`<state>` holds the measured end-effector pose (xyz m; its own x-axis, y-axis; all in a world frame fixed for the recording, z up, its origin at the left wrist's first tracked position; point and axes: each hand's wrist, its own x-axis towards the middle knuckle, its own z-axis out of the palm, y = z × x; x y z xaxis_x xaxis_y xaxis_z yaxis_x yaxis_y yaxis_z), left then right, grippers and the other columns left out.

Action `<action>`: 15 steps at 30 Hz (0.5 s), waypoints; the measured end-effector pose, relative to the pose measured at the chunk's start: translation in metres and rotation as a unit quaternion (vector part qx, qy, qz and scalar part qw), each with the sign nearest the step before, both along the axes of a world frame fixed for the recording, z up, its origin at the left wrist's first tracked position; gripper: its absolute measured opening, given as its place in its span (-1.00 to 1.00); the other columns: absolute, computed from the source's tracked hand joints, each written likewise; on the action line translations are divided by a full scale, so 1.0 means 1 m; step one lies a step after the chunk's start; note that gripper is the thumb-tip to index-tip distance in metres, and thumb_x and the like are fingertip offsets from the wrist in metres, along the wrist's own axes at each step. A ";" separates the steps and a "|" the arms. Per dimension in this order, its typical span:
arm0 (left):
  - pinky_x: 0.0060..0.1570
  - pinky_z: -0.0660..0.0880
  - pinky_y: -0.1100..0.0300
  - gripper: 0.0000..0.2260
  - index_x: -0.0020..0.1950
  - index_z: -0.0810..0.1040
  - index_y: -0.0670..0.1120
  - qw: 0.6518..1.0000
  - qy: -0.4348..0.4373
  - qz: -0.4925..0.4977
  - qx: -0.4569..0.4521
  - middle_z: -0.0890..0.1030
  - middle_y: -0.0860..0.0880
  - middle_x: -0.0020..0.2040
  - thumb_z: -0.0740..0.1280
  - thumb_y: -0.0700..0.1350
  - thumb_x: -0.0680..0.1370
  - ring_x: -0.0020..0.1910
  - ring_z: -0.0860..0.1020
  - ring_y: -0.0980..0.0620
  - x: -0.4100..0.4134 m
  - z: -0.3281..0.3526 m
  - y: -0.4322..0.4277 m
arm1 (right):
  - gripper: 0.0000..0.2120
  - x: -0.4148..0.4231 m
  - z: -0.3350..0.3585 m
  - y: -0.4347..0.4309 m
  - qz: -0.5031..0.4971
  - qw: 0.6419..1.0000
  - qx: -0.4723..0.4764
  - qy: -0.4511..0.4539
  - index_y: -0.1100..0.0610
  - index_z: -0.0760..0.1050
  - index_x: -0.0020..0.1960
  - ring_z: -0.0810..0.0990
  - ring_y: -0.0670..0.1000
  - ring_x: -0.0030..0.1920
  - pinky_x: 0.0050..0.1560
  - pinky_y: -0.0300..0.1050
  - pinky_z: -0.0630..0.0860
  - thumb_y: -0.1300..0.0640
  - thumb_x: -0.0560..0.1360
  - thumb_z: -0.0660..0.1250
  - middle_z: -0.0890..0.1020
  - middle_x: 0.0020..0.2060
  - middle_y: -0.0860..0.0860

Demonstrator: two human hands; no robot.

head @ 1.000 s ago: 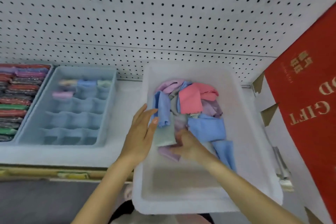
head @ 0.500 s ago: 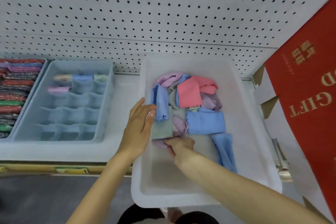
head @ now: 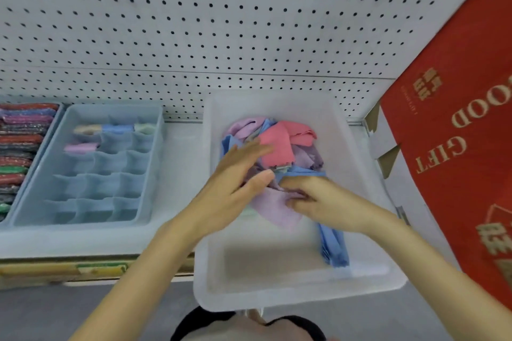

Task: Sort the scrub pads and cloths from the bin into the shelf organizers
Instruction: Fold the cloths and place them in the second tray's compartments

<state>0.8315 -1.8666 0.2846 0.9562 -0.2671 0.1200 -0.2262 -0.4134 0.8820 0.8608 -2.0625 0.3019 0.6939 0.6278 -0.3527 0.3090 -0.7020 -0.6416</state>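
I've got the bin (head: 354, 152) on the shelf (head: 180, 174), its front overhanging the edge, cloths (head: 279, 144) heaped toward its back. The left hand (head: 235, 183) and right hand (head: 318, 199) sit side by side on the heap. The organizer (head: 155, 174) is left of the bin with pads (head: 22, 147) beyond it, the pegboard (head: 221, 22) behind, and a box (head: 457, 147) at the right.

Bin (head: 299, 296): translucent white. Pink cloth (head: 277, 144), lilac cloth (head: 274, 210), blue cloth (head: 333, 249): plain, unpatterned. Organizer (head: 156, 163): pale blue. Scrub pads (head: 22, 141): red, green, purple, speckled. Pegboard (head: 221, 22): white, regular black dots. Box (head: 457, 119): red, gold lettering.
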 end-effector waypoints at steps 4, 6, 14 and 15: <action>0.36 0.12 0.35 -0.59 0.20 0.26 0.45 0.992 -0.010 -0.099 0.080 0.30 0.56 0.18 0.26 0.33 0.39 0.34 0.19 0.42 0.004 0.029 -0.021 | -0.73 0.005 0.047 -0.002 0.034 0.995 0.015 -0.090 0.04 0.55 0.08 0.46 -0.11 -0.09 -0.05 -0.23 0.40 0.31 0.49 0.25 0.52 -0.07 -0.03; 0.29 0.36 0.19 -0.57 0.19 0.39 0.31 0.997 0.034 -0.067 0.034 0.48 0.38 0.14 0.38 0.19 0.35 0.26 0.39 0.27 0.005 0.034 -0.026 | -0.76 0.007 0.062 -0.001 -0.017 0.992 0.095 -0.082 0.08 0.53 0.08 0.54 -0.04 -0.07 -0.04 -0.14 0.48 0.33 0.47 0.30 0.58 -0.10 0.01; -0.07 0.50 0.34 -0.74 0.17 0.46 -0.01 0.956 0.158 -0.042 -0.244 0.65 0.14 -0.03 0.25 -0.31 0.56 -0.01 0.60 0.22 0.001 0.063 -0.040 | -0.73 0.015 0.096 0.009 -0.189 0.918 0.342 -0.073 0.11 0.54 -0.04 0.61 -0.12 -0.23 -0.16 -0.27 0.52 0.33 0.33 0.49 0.67 -0.26 0.03; -0.06 0.51 0.32 -0.74 0.16 0.47 -0.01 0.952 0.161 -0.032 -0.259 0.66 0.12 -0.02 0.24 -0.31 0.56 0.01 0.60 0.19 0.001 0.064 -0.041 | -0.69 0.016 0.097 0.011 -0.210 0.909 0.354 -0.068 0.10 0.54 0.00 0.62 -0.08 -0.22 -0.18 -0.23 0.54 0.31 0.32 0.51 0.68 -0.24 0.06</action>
<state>0.8325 -1.9080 0.3489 0.9492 -0.3116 -0.0448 0.0800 0.1012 0.9916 0.8765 -2.0514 0.3987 0.9315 0.3345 0.1431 0.2194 -0.2027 -0.9543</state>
